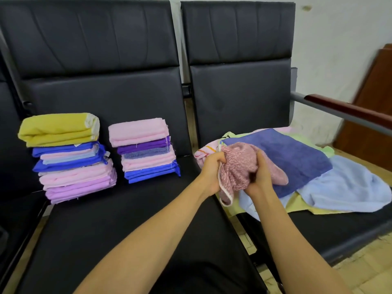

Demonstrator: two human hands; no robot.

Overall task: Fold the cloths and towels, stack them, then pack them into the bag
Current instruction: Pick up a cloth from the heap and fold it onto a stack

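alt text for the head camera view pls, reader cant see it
A person's left hand and right hand grip a crumpled pink towel over a loose pile of unfolded towels on the right black seat. On the left black seat stand two stacks of folded cloths: a yellow-topped stack and a pink-topped stack.

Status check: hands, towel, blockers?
Left hand and right hand grip the pink towel, bunched, unfolded. Two folded stacks on left seat. Loose pile waits right. No bag in view.
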